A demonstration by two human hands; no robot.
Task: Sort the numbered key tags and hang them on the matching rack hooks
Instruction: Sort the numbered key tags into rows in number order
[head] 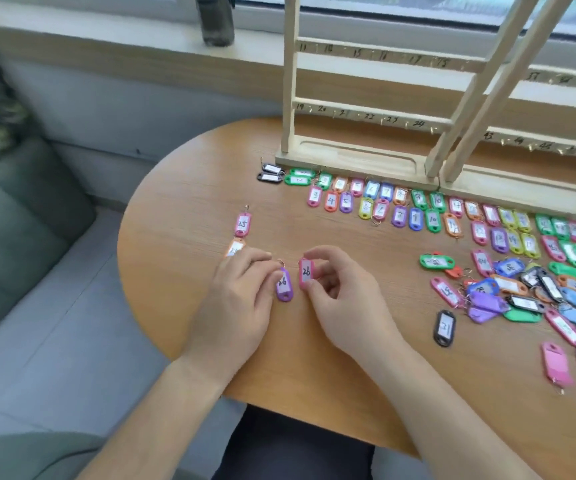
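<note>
My right hand [342,292] pinches a pink tag marked 26 [306,273] between thumb and fingers, held upright just above the table. Beside it lies a purple tag marked 26 [284,285], and the fingertips of my left hand [241,296] rest on its left edge. A pink tag marked 25 [242,224] lies farther left, with an orange tag [234,249] below it, partly under my left fingers. The wooden rack [366,109] with numbered hooks stands at the back.
Rows of sorted coloured tags [401,206] lie in front of the rack base. A loose pile of tags [539,292] fills the right side, with a black tag marked 31 [445,328] at its left. A grey sofa [20,237] sits to the left.
</note>
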